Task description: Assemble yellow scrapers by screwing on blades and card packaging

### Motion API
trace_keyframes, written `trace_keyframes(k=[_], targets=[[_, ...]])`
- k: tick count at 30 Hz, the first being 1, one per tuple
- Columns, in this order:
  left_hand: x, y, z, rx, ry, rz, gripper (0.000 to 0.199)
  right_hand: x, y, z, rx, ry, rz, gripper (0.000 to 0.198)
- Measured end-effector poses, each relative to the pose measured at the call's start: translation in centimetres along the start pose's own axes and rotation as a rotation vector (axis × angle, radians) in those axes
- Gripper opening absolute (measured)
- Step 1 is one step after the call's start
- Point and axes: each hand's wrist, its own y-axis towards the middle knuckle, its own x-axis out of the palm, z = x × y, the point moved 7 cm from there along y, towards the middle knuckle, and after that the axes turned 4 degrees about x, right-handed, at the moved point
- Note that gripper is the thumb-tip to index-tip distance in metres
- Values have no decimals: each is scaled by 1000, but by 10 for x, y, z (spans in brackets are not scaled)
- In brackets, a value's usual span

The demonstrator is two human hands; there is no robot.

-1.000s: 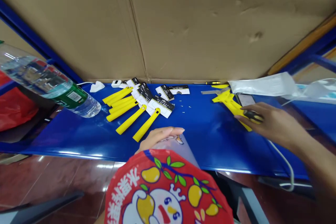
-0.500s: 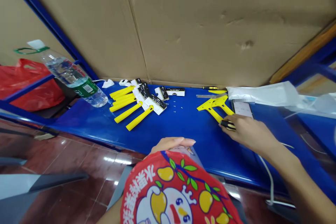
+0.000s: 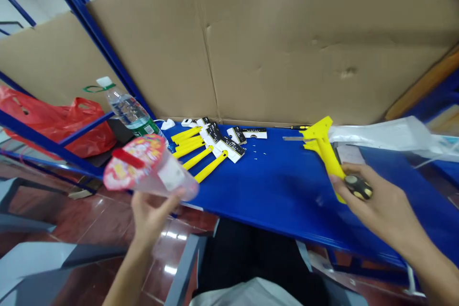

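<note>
In the head view, taken as a clock face, the left hand [image 3: 152, 217] is at eight o'clock, its fingers and thumb gripping a cup [image 3: 170, 172] from below. The cup is tipped on its side, red lid to nine o'clock, and blurred. The right hand [image 3: 382, 201], between three and four, closes on a yellow tool [image 3: 325, 150] and on a dark handle [image 3: 358, 186], whose far end is hidden. The tool's broad end points towards eleven; whether it touches the table [image 3: 265, 196] I cannot tell. A second yellow piece [image 3: 312, 145] shows just under it, beside a metal strip [image 3: 293, 138]. At three lie a phone [image 3: 350, 154] and a white packet [image 3: 382, 135], near the right hand.

Near the middle are cards [image 3: 229, 149], with yellow handles [image 3: 212, 166] fanned towards eight and small screws [image 3: 255, 151] at four. A bottle [image 3: 134, 115] leans at nine; a red bag [image 3: 89, 126] lies beyond it. Cardboard [image 3: 272, 48] stands at twelve.
</note>
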Motion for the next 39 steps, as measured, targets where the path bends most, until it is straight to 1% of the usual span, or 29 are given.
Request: trace_keyframes(k=[1, 3, 4, 5, 7, 8, 10, 12, 14, 17, 19, 21, 22, 23, 24, 25, 27, 28, 30, 31, 32, 34, 35, 37, 38, 39], targets=[[-17, 22, -16, -19, 8, 77, 54, 3, -7, -5, 35, 46, 12, 60], [-49, 67, -45, 33, -37, 202, 59, 10, -22, -20, 69, 170, 48, 59], [-64, 88, -62, 55, -52, 256, 62, 14, -28, -29, 62, 236, 62, 58], [-76, 105, -79, 45, -38, 288, 63, 17, -34, -39, 36, 297, 83, 58], [-92, 130, -112, 2, 13, 316, 61, 24, -43, -59, -27, 363, 99, 54], [-99, 136, -125, -12, 32, 346, 61, 27, -46, -68, -57, 375, 94, 51], [-100, 141, -146, -64, -5, 303, 60, 33, -51, -86, -114, 378, 68, 43], [-96, 138, -158, -105, -22, 246, 60, 37, -55, -100, -163, 392, 37, 39], [-91, 132, -163, -129, 10, 197, 62, 39, -58, -110, -198, 430, 6, 39], [-87, 124, -165, -147, 52, 130, 65, 41, -65, -117, -227, 475, -40, 39], [-89, 116, -163, -137, 99, 165, 73, 43, -72, -116, -238, 489, -78, 38], [-91, 100, -155, -107, 193, 295, 79, 43, -79, -114, -250, 495, -100, 38], [-89, 88, -147, -82, 244, 368, 78, 42, -83, -112, -260, 494, -94, 38], [-83, 73, -138, -42, 260, 436, 69, 40, -86, -111, -274, 490, -69, 39], [-71, 59, -126, 21, 256, 455, 58, 36, -89, -109, -289, 484, -35, 41], [-54, 45, -112, 92, 242, 411, 50, 32, -92, -109, -304, 479, 2, 42], [-11, 18, -81, 201, 205, 226, 38, 25, -95, -109, -317, 473, 58, 46], [11, 5, -65, 248, 172, 125, 32, 22, -96, -111, -319, 473, 65, 47], [50, -17, -30, 322, 53, -49, 27, 21, -97, -117, -327, 471, 29, 47], [68, -25, -14, 325, -32, -139, 25, 23, -97, -121, -333, 468, -8, 45], [87, -33, -1, 297, -144, -251, 27, 27, -97, -125, -339, 464, -55, 44], [125, -45, 21, 161, -421, -480, 38, 40, -97, -134, -352, 453, -163, 43], [141, -49, 29, 77, -571, -539, 44, 48, -97, -138, -361, 444, -216, 44], [167, -52, 39, -95, -809, -572, 51, 63, -95, -144, -390, 412, -301, 46], [178, -52, 41, -168, -881, -566, 51, 69, -93, -146, -409, 386, -337, 48], [185, -50, 41, -222, -930, -532, 49, 75, -90, -147, -431, 355, -372, 50]])
